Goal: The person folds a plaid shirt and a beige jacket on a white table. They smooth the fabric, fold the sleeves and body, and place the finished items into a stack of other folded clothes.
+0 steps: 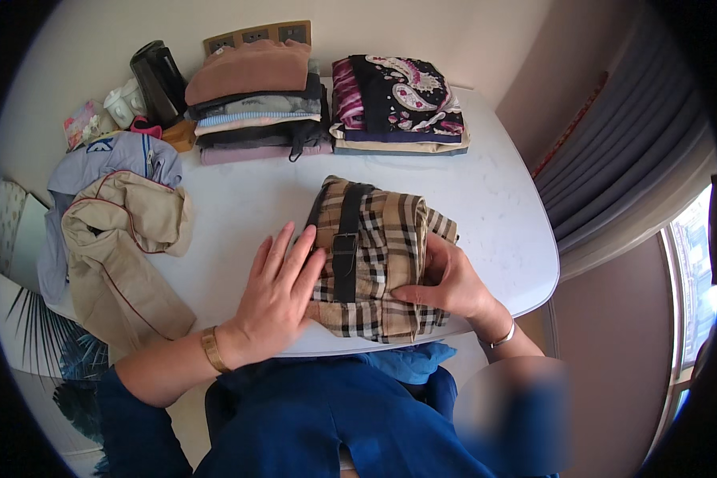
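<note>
A tan, black and white plaid garment lies folded into a thick bundle near the front edge of the white table. Across its top runs a black strap with a buckle. My left hand rests against the bundle's left side, fingers spread and fingertips touching the cloth. At the right side, my right hand grips the folded edge, thumb on top and fingers tucked behind the layers. The underside of the bundle is hidden.
Two stacks of folded clothes, left and right, stand along the wall. Beige trousers and a light grey garment lie loose at left. Behind them are a black kettle and white cups. Grey curtains hang at right.
</note>
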Demonstrator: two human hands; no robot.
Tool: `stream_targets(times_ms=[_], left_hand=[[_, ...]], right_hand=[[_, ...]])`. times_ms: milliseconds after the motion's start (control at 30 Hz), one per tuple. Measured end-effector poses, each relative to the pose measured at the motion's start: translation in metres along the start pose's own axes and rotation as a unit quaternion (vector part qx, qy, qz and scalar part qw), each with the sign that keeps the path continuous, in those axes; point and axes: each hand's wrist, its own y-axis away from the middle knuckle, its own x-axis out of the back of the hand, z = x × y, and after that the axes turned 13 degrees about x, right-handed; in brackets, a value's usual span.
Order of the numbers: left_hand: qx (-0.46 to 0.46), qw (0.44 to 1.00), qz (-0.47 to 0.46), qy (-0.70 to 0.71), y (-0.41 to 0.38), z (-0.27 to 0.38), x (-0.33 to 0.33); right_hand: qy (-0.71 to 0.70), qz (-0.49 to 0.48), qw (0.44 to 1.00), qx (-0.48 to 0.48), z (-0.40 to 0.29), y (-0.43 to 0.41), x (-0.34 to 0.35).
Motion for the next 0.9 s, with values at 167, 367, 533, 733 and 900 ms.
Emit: stream_targets(times_ms=[167,367,533,733,900], left_hand=[[-0.032,0.996,-0.019,0.076,-0.007,0.011,0.001],[-0.047,0.988,0.014,0.149,-0.008,-0.016,-0.016],[-0.011,0.977,0.045,0.210,0.000,-0.039,-0.012],[-0.026,0.999,-0.008,0.035,-0.004,-0.031,0.016],[-0.081,0.995,-0.033,0.056,-0.025,-0.021,0.011]], right_hand=[[0.171,-0.022,0.985,-0.013,0.007,0.001,-0.003],[0.101,0.064,0.990,-0.080,-0.011,-0.024,-0.014],[0.178,0.056,0.981,-0.052,-0.002,-0.044,-0.028],[0.126,0.074,0.989,0.015,0.045,-0.056,-0.022],[0.163,0.070,0.984,-0.017,0.027,-0.056,-0.025]])
